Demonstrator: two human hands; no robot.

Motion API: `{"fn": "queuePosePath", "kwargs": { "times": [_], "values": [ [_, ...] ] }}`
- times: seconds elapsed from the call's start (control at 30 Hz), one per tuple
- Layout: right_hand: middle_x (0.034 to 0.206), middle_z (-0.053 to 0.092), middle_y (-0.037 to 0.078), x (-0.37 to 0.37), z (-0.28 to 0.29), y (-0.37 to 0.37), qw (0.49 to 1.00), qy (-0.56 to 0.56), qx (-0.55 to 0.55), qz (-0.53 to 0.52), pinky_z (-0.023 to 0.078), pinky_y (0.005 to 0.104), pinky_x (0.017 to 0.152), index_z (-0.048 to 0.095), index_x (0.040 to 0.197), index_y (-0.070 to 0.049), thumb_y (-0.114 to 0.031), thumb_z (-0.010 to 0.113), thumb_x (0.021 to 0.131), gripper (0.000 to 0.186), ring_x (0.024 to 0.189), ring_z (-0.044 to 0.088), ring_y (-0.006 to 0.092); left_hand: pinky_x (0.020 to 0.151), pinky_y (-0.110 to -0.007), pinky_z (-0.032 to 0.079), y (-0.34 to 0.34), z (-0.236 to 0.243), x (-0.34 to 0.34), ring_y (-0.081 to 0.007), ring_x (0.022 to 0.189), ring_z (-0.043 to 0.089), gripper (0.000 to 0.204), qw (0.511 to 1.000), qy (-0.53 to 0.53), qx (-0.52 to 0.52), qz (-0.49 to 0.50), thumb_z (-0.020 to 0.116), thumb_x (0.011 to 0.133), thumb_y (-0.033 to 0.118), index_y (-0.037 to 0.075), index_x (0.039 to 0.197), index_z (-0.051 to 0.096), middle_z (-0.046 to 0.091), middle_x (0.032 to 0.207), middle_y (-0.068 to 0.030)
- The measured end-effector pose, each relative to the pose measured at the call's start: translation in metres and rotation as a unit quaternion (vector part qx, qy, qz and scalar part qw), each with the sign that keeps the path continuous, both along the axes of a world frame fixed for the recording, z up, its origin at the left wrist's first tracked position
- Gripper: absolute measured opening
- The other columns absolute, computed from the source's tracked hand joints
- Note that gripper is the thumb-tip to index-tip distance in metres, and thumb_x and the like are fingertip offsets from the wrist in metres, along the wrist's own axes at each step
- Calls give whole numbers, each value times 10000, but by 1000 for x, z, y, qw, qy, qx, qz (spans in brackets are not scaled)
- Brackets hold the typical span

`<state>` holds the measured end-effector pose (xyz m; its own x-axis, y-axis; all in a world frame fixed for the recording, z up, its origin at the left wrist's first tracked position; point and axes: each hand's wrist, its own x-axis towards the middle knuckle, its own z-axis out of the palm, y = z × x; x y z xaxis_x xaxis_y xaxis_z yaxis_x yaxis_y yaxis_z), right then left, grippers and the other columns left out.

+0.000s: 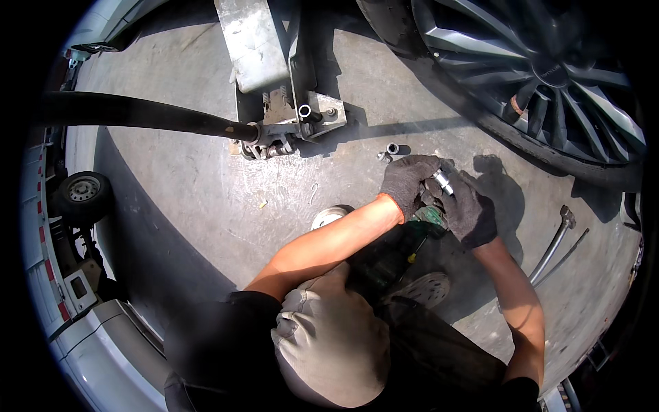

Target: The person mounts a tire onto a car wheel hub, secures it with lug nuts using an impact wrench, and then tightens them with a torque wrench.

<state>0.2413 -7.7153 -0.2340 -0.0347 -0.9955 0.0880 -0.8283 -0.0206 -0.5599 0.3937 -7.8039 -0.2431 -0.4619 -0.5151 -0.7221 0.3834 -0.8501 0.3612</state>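
Note:
A shiny metal socket (443, 182) is held between my two hands in dark grey work gloves. My left hand (410, 182), with an orange glove cuff, curls in from the left and has its fingertips closed at the socket. From the other side my right hand (471, 211) pinches it, fingers bent. Just below them is a green power tool (430, 215), which looks like an impact wrench; its dark lower body lies in shadow near my feet. Whether the socket is joined to it is hidden by the gloves.
A loose socket (392, 148) stands beyond my left hand beside a small metal piece (383, 157). A floor jack (254, 55) with a long black handle (151, 113) is at the far left. A large car wheel (549, 75) fills the upper right. A long-handled wrench (551, 248) lies right.

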Motion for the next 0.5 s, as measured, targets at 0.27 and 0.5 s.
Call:
{"fn": "queuePosePath", "kwargs": {
  "times": [0.27, 0.5],
  "values": [
    [1016, 687, 115, 4, -16, -27, 888, -390, 6, -241, 507, 333, 795, 659, 1070, 13, -107, 690, 863, 242, 895, 654, 221, 587, -249, 483, -26, 13, -43, -74, 708, 589, 257, 937, -151, -309, -62, 710, 865, 202, -9, 1012, 707, 687, 861, -39],
    [944, 682, 104, -5, -41, -44, 810, -447, -136, -354, 528, 299, 640, 642, 1050, 19, -59, 656, 874, 192, 767, 660, 191, 511, -258, 474, -78, 9, -64, -91, 532, 584, 413, 781, -162, -543, -263, 663, 914, 326, 20, 1192, 667, 712, 834, -68]
  ]
}}
